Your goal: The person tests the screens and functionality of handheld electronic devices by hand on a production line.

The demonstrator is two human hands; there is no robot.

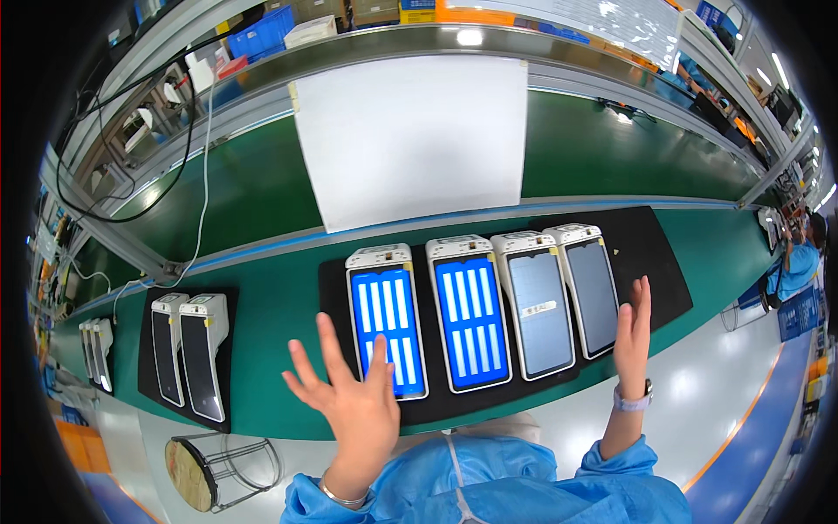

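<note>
Black matting (650, 262) lay under four white handheld terminals (472, 313), set side by side with screens up so each could be read at a glance; two glowed blue, two were dark. Both hands hovered empty with fingers spread: the left hand (353, 403) just over the near end of the leftmost one, the right hand (632, 339) beside the rightmost. Farther left sat two more terminals (192, 356), and a round stool (202, 472) stood below.

An electronics factory is shown: a long green conveyor line (611, 157), handheld terminals (471, 310) laid on black mats (650, 253), and blue work coats (489, 485).
</note>
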